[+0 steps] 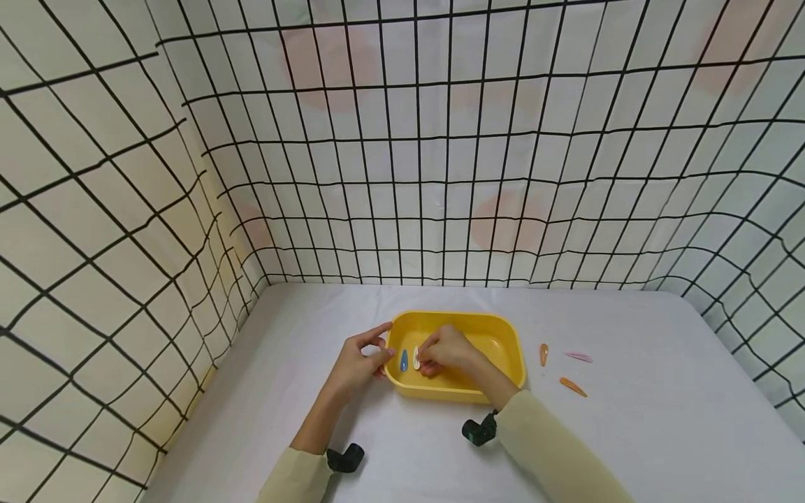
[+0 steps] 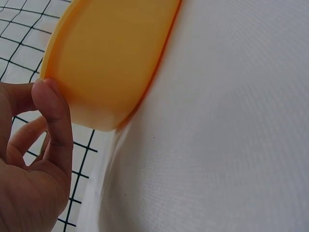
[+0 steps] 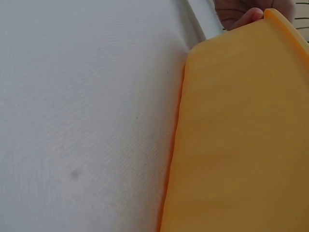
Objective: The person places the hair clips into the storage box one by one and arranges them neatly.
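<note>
In the head view a yellow tray sits on the white-covered table. My left hand holds its left rim, the thumb lying over the edge; the left wrist view also shows this thumb against the tray's wall. Inside, near the left end, lies a blue snap hair clip. Just right of it, a white snap hair clip is pinched at the fingertips of my right hand, which reaches down into the tray. The right wrist view shows only the tray's outer side and part of the left hand.
Right of the tray, two orange hair clips and a pink hair clip lie apart on the table. Black grid netting over white cloth closes off the back and both sides.
</note>
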Motion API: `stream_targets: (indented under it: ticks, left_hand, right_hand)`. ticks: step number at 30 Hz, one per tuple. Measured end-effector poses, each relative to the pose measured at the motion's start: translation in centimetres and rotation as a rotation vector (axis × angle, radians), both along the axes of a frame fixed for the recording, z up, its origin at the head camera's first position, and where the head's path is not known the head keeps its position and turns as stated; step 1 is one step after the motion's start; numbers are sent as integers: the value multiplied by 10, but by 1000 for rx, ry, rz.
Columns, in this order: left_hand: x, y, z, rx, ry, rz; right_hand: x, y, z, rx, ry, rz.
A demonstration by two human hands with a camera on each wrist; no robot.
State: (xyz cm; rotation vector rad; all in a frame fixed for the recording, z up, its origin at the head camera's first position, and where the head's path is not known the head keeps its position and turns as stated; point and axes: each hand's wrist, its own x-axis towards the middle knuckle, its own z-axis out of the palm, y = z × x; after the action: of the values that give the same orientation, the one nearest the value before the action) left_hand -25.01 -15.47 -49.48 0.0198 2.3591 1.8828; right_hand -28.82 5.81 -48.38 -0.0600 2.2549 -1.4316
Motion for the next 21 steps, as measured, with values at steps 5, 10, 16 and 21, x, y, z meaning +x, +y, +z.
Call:
stream_targets:
  ticks: [5,10,16,21]
  left_hand:
    - [0,0,0,0,-1,-3]
    - [-1,0,-3,4,-2,-6]
    - [-1,1,-3,14,-2,4]
    - [-1,1,-2,25,-7,7]
  right_hand:
    - [0,-2,-2,28,6,-6]
    - [1,-5,-3,65,6,-35]
    - [3,-7,-1,78,6,-52]
    - [4,-5,-1,62,12,-49]
